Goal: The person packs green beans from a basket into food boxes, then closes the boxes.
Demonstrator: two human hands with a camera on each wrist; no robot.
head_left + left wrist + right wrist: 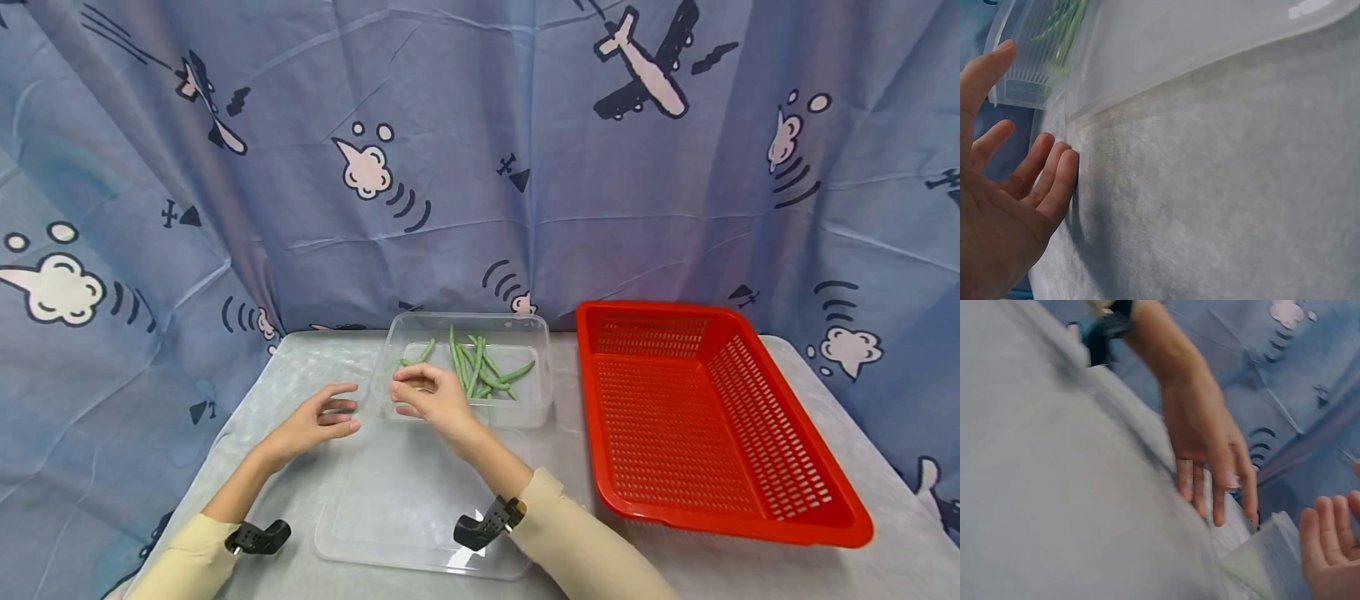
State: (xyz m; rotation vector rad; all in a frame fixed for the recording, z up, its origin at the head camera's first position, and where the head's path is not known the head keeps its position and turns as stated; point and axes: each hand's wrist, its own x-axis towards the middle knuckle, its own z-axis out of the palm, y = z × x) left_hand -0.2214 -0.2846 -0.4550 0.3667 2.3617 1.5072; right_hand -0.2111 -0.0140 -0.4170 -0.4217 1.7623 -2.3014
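Note:
Several green beans lie in a clear plastic container at the back of the table, most of them bunched in its middle. My right hand hovers at the container's near left side, covering part of its rim, with fingers loosely bent. In the right wrist view no object shows in the visible part of that hand. To the left of the container, my left hand is held above the table, palm inward. Its fingers are spread and relaxed, and nothing lies between them.
A translucent lid lies flat on the table in front of the container. At the right stands a large red perforated basket with nothing visible in it. A blue patterned curtain hangs behind the table.

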